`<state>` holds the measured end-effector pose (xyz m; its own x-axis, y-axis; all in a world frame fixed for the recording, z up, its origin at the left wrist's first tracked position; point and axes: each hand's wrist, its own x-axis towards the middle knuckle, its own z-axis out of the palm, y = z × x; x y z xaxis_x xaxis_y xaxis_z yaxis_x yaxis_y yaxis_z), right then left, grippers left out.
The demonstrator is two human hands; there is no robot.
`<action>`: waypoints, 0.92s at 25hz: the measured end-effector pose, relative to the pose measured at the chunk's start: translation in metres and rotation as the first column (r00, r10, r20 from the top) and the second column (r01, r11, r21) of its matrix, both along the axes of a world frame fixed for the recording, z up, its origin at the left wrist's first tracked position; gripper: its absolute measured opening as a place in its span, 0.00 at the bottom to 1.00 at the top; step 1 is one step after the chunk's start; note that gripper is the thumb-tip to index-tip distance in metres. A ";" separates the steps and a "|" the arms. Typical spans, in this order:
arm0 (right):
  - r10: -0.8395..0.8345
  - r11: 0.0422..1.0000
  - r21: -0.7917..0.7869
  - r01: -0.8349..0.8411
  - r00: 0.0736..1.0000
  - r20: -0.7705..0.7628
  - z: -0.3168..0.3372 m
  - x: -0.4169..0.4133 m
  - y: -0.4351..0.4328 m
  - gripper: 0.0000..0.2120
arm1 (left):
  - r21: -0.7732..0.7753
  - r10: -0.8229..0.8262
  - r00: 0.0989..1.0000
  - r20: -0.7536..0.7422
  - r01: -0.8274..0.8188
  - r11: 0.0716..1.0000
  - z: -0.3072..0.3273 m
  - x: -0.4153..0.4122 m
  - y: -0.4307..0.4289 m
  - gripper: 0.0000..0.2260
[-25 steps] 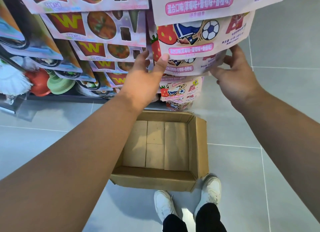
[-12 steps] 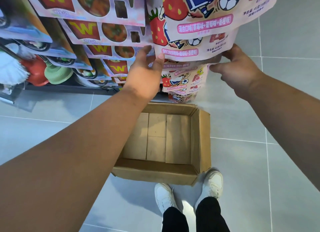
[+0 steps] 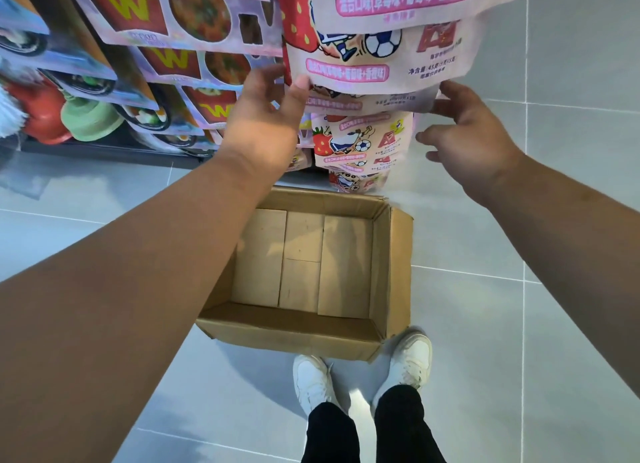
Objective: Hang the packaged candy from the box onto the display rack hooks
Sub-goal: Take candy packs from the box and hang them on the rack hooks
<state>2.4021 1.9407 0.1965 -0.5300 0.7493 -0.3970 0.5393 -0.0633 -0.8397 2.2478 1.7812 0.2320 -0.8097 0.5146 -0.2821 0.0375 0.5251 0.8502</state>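
Head view: candy packs [image 3: 377, 57] hang top-up in a vertical column, printed faces outward. Left hand [image 3: 263, 126] touches one pack's lower left corner with straight fingers; right hand [image 3: 474, 137] is relaxed at the right edge. The box [image 3: 398, 272] sits below, lengthwise away.

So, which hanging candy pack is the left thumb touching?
The second pack from the top, with the big football: the thumb of the left hand lies on its lower left corner. The top pack is higher, the others lower.
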 end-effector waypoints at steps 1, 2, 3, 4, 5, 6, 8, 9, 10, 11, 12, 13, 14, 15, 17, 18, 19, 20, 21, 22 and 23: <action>-0.004 1.000 -0.014 0.004 1.000 0.027 -0.005 0.002 0.003 0.34 | -0.016 -0.003 1.000 0.027 0.003 1.000 -0.006 0.001 -0.001 0.20; 0.010 1.000 -0.020 -0.008 0.998 0.064 -0.010 0.004 0.005 0.36 | -0.029 0.003 0.998 0.064 -0.001 1.000 -0.014 0.001 -0.001 0.21; 0.039 0.999 -0.021 -0.037 0.994 0.104 -0.015 0.004 0.006 0.36 | -0.045 0.009 0.995 0.101 -0.005 0.999 -0.021 0.001 -0.002 0.23; 0.076 0.997 -0.016 -0.075 0.988 0.137 -0.020 0.004 0.009 0.37 | -0.064 0.003 0.992 0.124 0.005 0.998 -0.028 0.002 -0.001 0.23; 0.114 0.993 0.003 -0.116 0.979 0.167 -0.024 0.002 0.011 0.36 | -0.094 -0.018 0.990 0.137 0.031 0.995 -0.039 0.000 0.001 0.23; 0.133 0.989 0.040 -0.143 0.973 0.189 -0.029 -0.002 0.016 0.37 | -0.125 -0.042 0.990 0.134 0.059 0.990 -0.049 -0.001 0.004 0.22; 0.148 0.975 0.129 -0.179 0.965 0.216 -0.038 -0.010 0.026 0.42 | -0.195 -0.101 0.990 0.100 0.119 0.973 -0.064 -0.001 0.006 0.24; 0.126 0.971 0.171 -0.166 0.966 0.225 -0.045 -0.015 0.035 0.44 | -0.218 -0.110 0.989 0.099 0.130 0.967 -0.073 0.000 0.009 0.26; 0.085 0.972 0.196 -0.128 0.973 0.214 -0.049 -0.020 0.046 0.45 | -0.228 -0.109 0.989 0.096 0.128 0.965 -0.081 -0.001 0.013 0.28; 0.058 0.976 0.194 -0.099 0.977 0.206 -0.047 -0.023 0.052 0.45 | -0.240 -0.116 0.989 0.097 0.136 0.961 -0.081 -0.002 0.014 0.29; 0.051 0.978 0.191 -0.088 0.980 0.190 -0.050 -0.024 0.058 0.45 | -0.238 -0.126 0.986 0.106 0.148 0.960 -0.082 -0.001 0.016 0.30; 0.067 0.978 0.185 -0.097 0.984 0.164 -0.053 -0.025 0.062 0.42 | -0.226 -0.128 0.984 0.121 0.153 0.962 -0.086 -0.001 0.018 0.30; 0.092 0.977 0.177 -0.116 0.986 0.135 -0.059 -0.028 0.063 0.38 | -0.210 -0.126 0.984 0.124 0.150 0.966 -0.092 -0.003 0.020 0.29; 0.117 0.974 0.180 -0.138 0.985 0.124 -0.064 -0.030 0.062 0.35 | -0.192 -0.124 0.985 0.119 0.145 0.971 -0.100 -0.006 0.023 0.27; 0.124 0.973 0.187 -0.138 0.988 0.088 -0.076 -0.029 0.054 0.32 | -0.170 -0.120 0.988 0.099 0.135 0.976 -0.113 -0.008 0.027 0.23; 0.109 0.974 0.193 -0.118 0.993 0.052 -0.081 -0.028 0.049 0.32 | -0.156 -0.121 0.989 0.085 0.133 0.979 -0.117 -0.008 0.030 0.20; 0.103 0.975 0.198 -0.106 0.994 0.026 -0.085 -0.026 0.045 0.32 | -0.143 -0.129 0.989 0.074 0.138 0.980 -0.119 -0.007 0.033 0.19; 0.109 0.977 0.185 -0.106 0.994 -0.009 -0.088 -0.024 0.041 0.32 | -0.135 -0.137 0.989 0.059 0.144 0.980 -0.121 -0.005 0.035 0.17; 0.123 0.980 0.160 -0.116 0.992 -0.040 -0.091 -0.022 0.038 0.33 | -0.137 -0.138 0.990 0.036 0.142 0.980 -0.122 -0.003 0.036 0.16; 0.129 0.984 0.128 -0.120 0.990 -0.064 -0.094 -0.021 0.037 0.34 | -0.139 -0.134 0.991 0.025 0.136 0.981 -0.122 -0.001 0.037 0.15; 0.126 0.987 0.106 -0.118 0.990 -0.068 -0.095 -0.019 0.038 0.35 | -0.143 -0.133 0.991 0.019 0.135 0.980 -0.121 0.000 0.037 0.15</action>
